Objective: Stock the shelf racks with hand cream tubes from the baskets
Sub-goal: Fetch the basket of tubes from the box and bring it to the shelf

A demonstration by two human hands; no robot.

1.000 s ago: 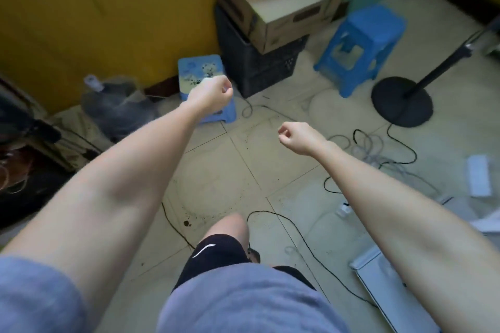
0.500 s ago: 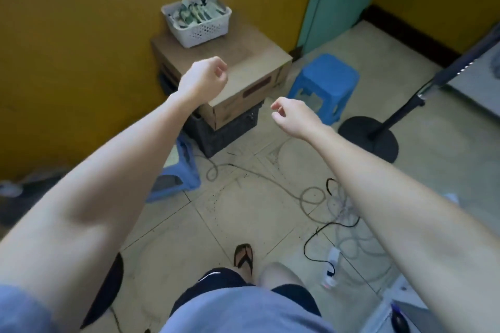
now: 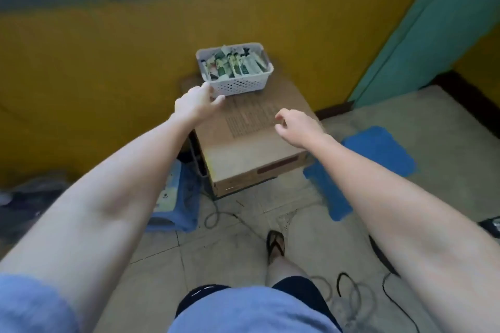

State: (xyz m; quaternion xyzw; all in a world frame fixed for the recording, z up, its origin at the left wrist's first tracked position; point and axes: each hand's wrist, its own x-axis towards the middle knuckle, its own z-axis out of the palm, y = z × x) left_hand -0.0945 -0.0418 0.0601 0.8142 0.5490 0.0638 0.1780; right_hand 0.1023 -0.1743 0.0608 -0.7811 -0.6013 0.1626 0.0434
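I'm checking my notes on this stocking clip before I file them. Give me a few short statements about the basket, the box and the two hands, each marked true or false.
1. The basket stands on the cardboard box. True.
2. The basket is empty. False: it is full of tubes.
3. The right hand holds a tube. False: it holds nothing and hovers over the box with its fingers loosely curled.
4. The left hand is at the basket's near left corner with its fingers stretched out. True.
5. A blue stool stands on the floor to the right of the box. True.
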